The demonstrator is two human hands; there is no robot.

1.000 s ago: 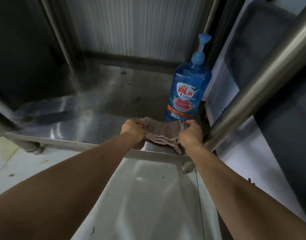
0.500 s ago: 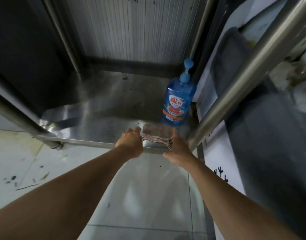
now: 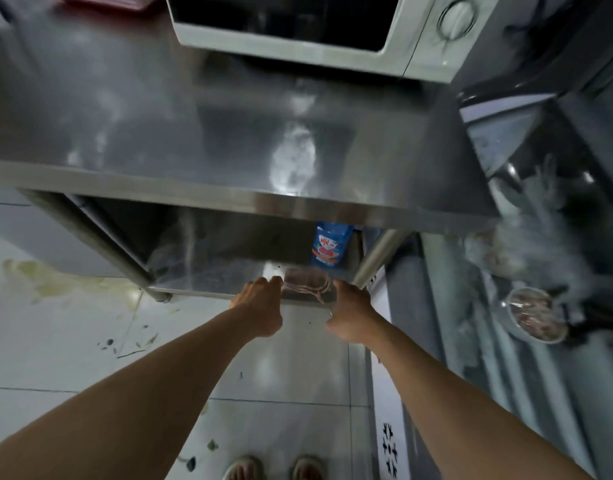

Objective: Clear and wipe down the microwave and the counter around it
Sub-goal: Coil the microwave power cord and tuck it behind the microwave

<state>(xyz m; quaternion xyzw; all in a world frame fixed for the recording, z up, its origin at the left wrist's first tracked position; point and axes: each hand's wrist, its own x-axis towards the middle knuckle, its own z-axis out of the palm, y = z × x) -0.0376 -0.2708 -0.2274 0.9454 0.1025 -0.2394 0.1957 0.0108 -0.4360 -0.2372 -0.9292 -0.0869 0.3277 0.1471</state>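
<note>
A folded brownish cloth [image 3: 306, 285] lies at the front edge of the steel lower shelf [image 3: 211, 273], just in front of a blue dish-soap bottle [image 3: 327, 249]. My left hand [image 3: 261, 306] sits at the cloth's left edge, fingers loosely curled and fingertips just touching it. My right hand [image 3: 350, 313] is beside the cloth's right edge, not gripping it. Above, the white microwave [image 3: 415, 36] stands at the back of the steel counter [image 3: 194, 116], which shows wipe streaks.
A table leg [image 3: 377, 258] runs down just right of the cloth. A metal bowl [image 3: 533, 317] with food sits low on the right amid clutter. A red item [image 3: 107, 0] is at the counter's back left. The tiled floor has a yellowish stain [image 3: 55, 278].
Both hands gripped the cloth on the shelf, then let go and drew back a little. My view rose from under the table to above the counter and microwave.
</note>
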